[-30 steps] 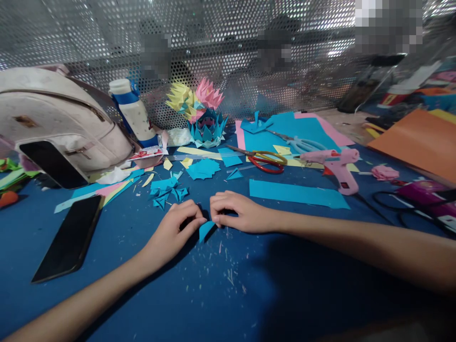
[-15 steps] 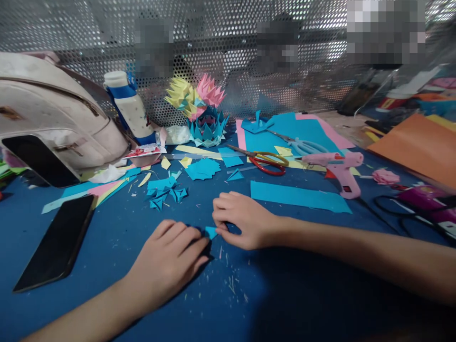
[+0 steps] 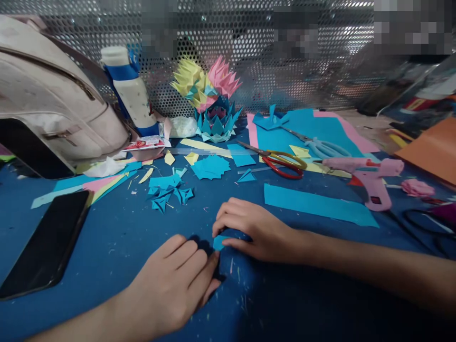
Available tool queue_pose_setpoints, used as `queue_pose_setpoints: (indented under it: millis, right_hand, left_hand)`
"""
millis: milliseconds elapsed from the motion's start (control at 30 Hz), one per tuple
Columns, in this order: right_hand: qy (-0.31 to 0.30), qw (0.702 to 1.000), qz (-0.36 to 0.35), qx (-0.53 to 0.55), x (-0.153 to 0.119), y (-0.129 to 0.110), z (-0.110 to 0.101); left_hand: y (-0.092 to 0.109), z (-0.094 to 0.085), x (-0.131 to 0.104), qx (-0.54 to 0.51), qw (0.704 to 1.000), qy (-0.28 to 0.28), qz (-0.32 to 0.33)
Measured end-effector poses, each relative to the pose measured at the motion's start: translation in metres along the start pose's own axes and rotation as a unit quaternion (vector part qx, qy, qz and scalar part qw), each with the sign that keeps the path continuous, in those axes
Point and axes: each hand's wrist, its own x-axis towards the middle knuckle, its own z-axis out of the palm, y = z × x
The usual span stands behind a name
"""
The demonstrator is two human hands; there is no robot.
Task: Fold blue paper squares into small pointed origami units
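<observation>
A small folded piece of blue paper [image 3: 218,242] lies on the table between my hands. My right hand [image 3: 254,230] curls over it from the right, with the thumb and forefinger closed on its edge. From the lower left, my left hand [image 3: 178,280] bears on the paper's near corner with the forefinger tip. Its other fingers are bent and pressed together, and the thumb sits lower, partly hidden. Folded blue paper pieces [image 3: 169,190] rest beyond my left hand. Past my right hand lies a long blue paper strip [image 3: 317,205].
Red-and-yellow-handled scissors [image 3: 285,164], a pink glue gun [image 3: 372,178] and blue-handled scissors [image 3: 326,147] lie behind on the right. Paper flowers [image 3: 215,123] stand at the back. At left are a phone [image 3: 46,242], a bottle [image 3: 132,97] and a pale backpack [image 3: 67,104].
The view has shifted slightly, so the right-hand things appear farther right. Both hands sit a little lower in view, still at the small blue paper, with the right thumb and fingers more spread.
</observation>
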Motion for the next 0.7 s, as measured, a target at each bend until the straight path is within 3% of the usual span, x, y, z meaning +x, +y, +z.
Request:
queue_pose_setpoints:
  millis: [267, 433, 700]
  right_hand:
    - [0.026, 0.997, 0.012, 0.070, -0.0012, -0.0016, -0.0024]
    - [0.044, 0.993, 0.051, 0.092, -0.0002, -0.0019, -0.0009]
    - [0.053, 0.995, 0.027, 0.083, 0.0013, 0.0001, -0.0003]
  left_hand:
    - [-0.0018, -0.0017, 0.0026, -0.007, 1.000, 0.005, -0.014]
    - [-0.0023, -0.0027, 0.0027, -0.018, 0.998, 0.000, -0.056]
    - [-0.0038, -0.0048, 0.0009, -0.036, 0.998, 0.006, -0.055]
